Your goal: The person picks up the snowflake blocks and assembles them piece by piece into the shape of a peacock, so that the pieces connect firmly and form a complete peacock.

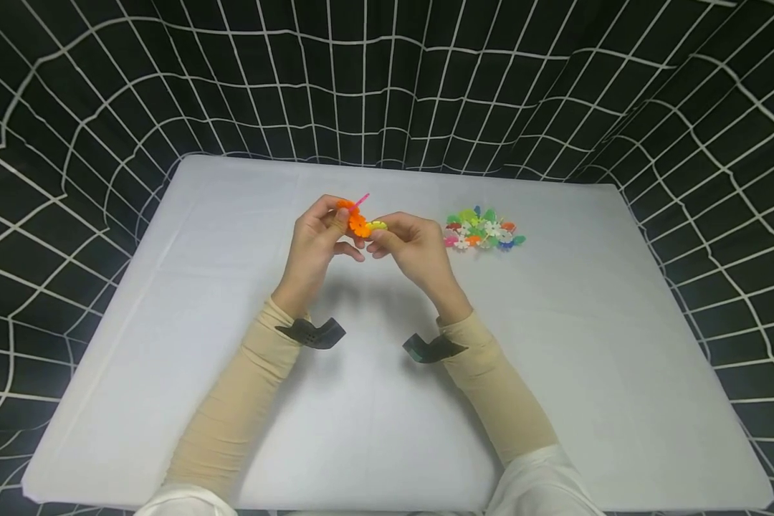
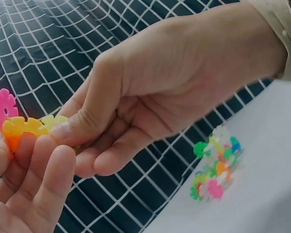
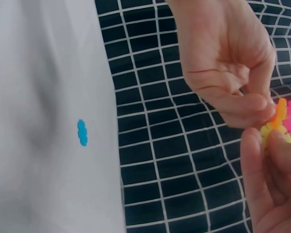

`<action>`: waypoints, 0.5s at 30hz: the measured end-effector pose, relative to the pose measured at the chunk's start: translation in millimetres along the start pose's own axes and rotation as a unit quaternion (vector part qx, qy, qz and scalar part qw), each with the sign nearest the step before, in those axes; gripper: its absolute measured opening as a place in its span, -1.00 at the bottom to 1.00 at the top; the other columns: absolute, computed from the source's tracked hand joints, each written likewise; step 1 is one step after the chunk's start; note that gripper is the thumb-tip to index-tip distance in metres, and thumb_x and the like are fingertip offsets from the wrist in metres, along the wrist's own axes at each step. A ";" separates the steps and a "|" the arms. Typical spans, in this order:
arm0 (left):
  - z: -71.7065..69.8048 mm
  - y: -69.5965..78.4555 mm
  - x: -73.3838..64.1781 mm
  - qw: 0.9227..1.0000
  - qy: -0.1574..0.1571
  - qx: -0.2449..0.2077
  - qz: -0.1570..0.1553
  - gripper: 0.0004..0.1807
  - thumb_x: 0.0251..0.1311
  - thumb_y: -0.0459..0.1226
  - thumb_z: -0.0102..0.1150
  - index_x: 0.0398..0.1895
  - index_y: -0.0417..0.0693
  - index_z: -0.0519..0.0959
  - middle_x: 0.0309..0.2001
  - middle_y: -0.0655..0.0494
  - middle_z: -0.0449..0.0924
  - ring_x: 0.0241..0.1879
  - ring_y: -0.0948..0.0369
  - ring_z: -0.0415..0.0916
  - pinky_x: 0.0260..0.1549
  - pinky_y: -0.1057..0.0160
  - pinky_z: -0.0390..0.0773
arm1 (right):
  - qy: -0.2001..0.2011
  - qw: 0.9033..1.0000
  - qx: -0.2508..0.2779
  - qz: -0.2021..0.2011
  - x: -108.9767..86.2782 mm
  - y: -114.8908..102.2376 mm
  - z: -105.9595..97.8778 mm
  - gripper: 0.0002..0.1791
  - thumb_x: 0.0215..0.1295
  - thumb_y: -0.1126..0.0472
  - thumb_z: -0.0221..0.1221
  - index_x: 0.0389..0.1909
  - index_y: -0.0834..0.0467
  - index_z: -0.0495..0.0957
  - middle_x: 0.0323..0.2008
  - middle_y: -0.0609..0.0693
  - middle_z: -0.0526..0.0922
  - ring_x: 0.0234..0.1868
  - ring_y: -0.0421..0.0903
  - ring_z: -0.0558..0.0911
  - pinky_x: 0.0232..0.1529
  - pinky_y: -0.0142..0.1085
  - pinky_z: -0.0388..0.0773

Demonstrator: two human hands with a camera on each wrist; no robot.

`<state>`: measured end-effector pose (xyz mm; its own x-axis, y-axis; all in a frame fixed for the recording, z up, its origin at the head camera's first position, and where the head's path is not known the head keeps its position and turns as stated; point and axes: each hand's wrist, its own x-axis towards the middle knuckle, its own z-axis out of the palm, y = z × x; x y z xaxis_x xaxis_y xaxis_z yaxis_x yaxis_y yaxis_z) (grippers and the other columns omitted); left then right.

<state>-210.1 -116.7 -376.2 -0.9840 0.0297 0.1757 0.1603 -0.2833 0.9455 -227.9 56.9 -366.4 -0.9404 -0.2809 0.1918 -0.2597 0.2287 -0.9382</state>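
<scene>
Over the back half of the table, both hands hold a short chain of plastic flower-shaped snap pieces. The left hand point(image 1: 311, 240) pinches the orange flower pieces point(image 1: 359, 226) between thumb and fingers. A pink flower piece point(image 2: 5, 108) stands out from the orange end, edge-on in the head view. The right hand point(image 1: 421, 252) pinches a yellow flower piece point(image 1: 378, 226) at the chain's other end, thumb on top. In the right wrist view the yellow piece meets an orange one edge to face. Fingertips cover part of the joints.
A pile of mixed coloured flower pieces point(image 1: 482, 229) lies on the white table point(image 1: 587, 344), right of the right hand. One blue flower piece point(image 3: 82, 132) lies apart on the tabletop. A dark curtain with a white grid point(image 1: 387, 86) surrounds the table's back and sides.
</scene>
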 end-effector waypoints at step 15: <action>-17.1 15.3 0.9 0.999 -0.007 -0.017 -0.028 -0.90 0.48 -0.21 0.08 -0.07 0.00 0.53 -0.25 0.08 0.58 -0.38 0.16 0.51 -0.42 0.27 0.72 | -0.098 0.995 -0.024 0.028 9.0 7.6 10.3 -0.57 0.39 0.29 0.24 0.23 0.20 0.44 -0.09 0.22 0.75 -0.14 0.23 0.72 -0.01 -0.03 0.73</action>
<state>-209.9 -137.4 -366.3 -0.9902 0.0589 0.1269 0.1024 -0.3129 0.9442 -236.0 46.5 -374.8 -0.8940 -0.4417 0.0751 -0.2223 0.2918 -0.9303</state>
